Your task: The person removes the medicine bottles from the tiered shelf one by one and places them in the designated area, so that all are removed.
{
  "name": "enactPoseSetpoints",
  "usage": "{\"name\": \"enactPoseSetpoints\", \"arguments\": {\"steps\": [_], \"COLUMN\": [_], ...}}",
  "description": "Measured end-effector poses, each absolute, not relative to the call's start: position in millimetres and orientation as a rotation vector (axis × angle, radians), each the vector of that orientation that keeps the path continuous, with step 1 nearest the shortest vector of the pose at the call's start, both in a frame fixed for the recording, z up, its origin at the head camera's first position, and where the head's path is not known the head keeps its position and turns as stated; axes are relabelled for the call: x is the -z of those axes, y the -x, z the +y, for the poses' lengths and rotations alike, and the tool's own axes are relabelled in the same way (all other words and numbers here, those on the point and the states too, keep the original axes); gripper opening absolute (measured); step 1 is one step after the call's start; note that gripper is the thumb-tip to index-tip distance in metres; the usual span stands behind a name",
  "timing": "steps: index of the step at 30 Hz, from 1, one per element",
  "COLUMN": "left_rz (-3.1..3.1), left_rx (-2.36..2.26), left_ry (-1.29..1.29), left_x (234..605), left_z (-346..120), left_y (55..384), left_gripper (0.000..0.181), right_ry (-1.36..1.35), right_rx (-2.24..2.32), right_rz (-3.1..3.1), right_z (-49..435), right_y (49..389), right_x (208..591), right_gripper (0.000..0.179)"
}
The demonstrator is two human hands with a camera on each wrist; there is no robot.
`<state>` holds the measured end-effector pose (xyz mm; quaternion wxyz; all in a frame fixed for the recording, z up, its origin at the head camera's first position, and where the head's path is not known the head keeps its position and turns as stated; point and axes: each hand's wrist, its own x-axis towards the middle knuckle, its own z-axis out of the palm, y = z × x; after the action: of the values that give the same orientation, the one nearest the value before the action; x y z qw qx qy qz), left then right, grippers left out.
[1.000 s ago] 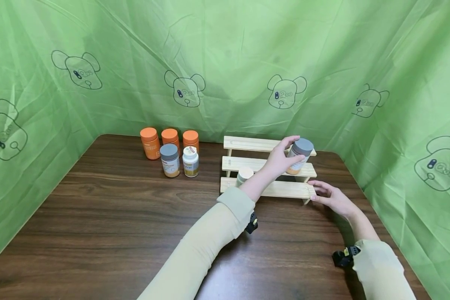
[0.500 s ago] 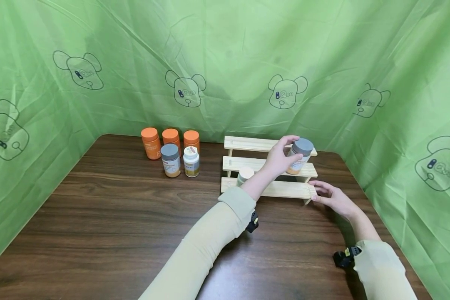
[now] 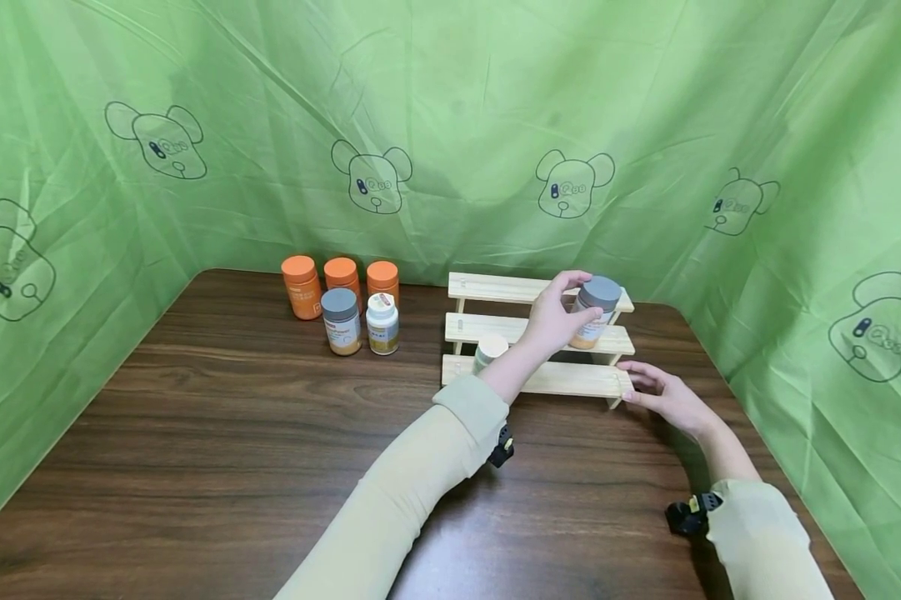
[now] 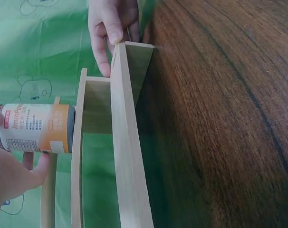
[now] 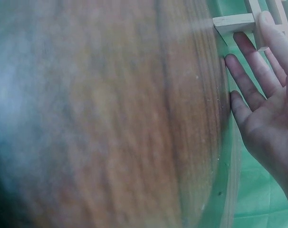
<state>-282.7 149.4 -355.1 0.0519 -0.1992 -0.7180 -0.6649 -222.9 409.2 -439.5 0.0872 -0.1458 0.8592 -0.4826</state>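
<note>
My left hand [image 3: 555, 321] grips a supplement jar [image 3: 596, 312] with a grey lid and an orange-and-white label, at the right end of the middle tier of a wooden three-step rack [image 3: 570, 379]. In the left wrist view the jar's [image 4: 37, 127] base meets the middle board, or nearly so. The right hand [image 3: 668, 400] pinches the right end of the lowest board, thumb in front and fingers behind; the right wrist view shows its lower fingers [image 5: 246, 80] extended. A white-capped bottle [image 3: 491, 348] stands on the lowest tier, partly hidden by my left forearm.
Left of the rack, on the dark wooden table [image 3: 217, 467], stand three orange jars [image 3: 302, 292], another grey-lidded jar [image 3: 341, 325] and a small white bottle [image 3: 382, 325]. A green curtain [image 3: 465, 108] hangs behind and along both sides.
The left hand and its jar have shifted slightly left along the middle tier. The right hand stays at the rack's end.
</note>
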Motion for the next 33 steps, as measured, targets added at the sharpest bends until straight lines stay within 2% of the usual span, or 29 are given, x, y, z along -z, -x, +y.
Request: {"name": "enactPoseSetpoints", "arguments": {"steps": [16, 33], "left_rz": [-2.203, -2.207], "left_rx": [1.945, 1.895], "left_ry": [0.604, 0.705], "left_x": [346.6, 313.5], "left_z": [140.6, 119.3], "left_y": [273.0, 253.2], "left_gripper": [0.05, 0.052], "right_ry": [0.388, 0.378], "right_rx": [1.428, 1.407], "right_rz": [2.56, 2.563], "right_z": [409.3, 408.3], "right_y": [221.2, 223.1], "right_x": [440.9, 438.2], "right_gripper": [0.056, 0.056]}}
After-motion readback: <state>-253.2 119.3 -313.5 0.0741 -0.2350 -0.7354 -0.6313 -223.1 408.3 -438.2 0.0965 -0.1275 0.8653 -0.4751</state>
